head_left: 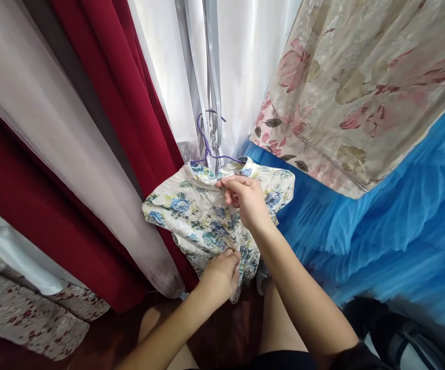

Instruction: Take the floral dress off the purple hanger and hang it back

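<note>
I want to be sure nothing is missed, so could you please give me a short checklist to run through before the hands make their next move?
1. Purple wire hanger inside the neckline of the white, blue-flowered, short-sleeved fabric garment: ok.
2. Right-hand grip at the front neckline: ok, fingertips closed on the edge.
3. Left-hand grip lower on the front: ok, fingers curled onto the fabric.
4. Front lying smooth: not ok, folds gather near the left hand.
5. Front opening fastened between the hands: cannot tell.
6. Hanger hook supported by the grey metal strips: cannot tell.
</note>
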A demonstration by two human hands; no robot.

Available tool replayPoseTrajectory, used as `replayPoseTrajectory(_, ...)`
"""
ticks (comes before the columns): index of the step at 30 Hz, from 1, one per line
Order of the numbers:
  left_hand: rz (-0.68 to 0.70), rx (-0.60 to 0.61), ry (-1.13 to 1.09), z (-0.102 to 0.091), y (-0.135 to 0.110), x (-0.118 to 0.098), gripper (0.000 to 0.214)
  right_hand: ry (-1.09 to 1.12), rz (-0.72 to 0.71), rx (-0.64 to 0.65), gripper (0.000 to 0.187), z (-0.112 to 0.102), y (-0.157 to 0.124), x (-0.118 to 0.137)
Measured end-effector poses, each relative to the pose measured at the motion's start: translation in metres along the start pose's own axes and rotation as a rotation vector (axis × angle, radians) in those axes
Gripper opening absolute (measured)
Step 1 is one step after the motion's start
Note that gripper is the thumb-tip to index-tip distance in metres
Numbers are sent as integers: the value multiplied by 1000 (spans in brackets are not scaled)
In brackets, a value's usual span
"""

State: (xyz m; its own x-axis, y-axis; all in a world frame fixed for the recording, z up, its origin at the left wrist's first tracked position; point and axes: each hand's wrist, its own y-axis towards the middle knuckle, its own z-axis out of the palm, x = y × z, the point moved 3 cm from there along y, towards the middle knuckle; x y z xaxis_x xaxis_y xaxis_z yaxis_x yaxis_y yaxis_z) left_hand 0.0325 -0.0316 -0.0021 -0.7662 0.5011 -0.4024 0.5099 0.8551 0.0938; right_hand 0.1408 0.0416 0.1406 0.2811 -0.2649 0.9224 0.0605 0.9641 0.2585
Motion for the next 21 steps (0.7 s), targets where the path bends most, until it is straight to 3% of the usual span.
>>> replayPoseTrajectory(2,28,-153,-239,-22,2,11,9,-28,-27,10,22,-3,-4,-5)
replayPoseTrajectory(5,20,-511,-525,-78,14,23,19,-78,-82,39,24,-7,-11,-8)
replayPoseTrajectory(7,117,-703,-500,-119,26,20,33,-119,-122,68,26,-8,-15,-5)
replayPoseTrajectory(10,303,-750,-250,-159,47,4,22,-211,-170,91,27,-8,-16,-2)
replayPoseTrajectory(13,387,-804,-77,-173,57,-11,15,-294,-182,57,27,-11,-8,-11)
replayPoseTrajectory(16,359,-937,-116,-182,54,-15,15,-332,-163,38,27,-15,-1,-31)
replayPoseTrajectory(19,267,-1162,-236,-198,44,4,20,-315,-119,69,26,-18,-6,-45)
replayPoseTrajectory(21,188,-1318,-274,-209,37,34,25,-278,-85,92,25,-20,-15,-48)
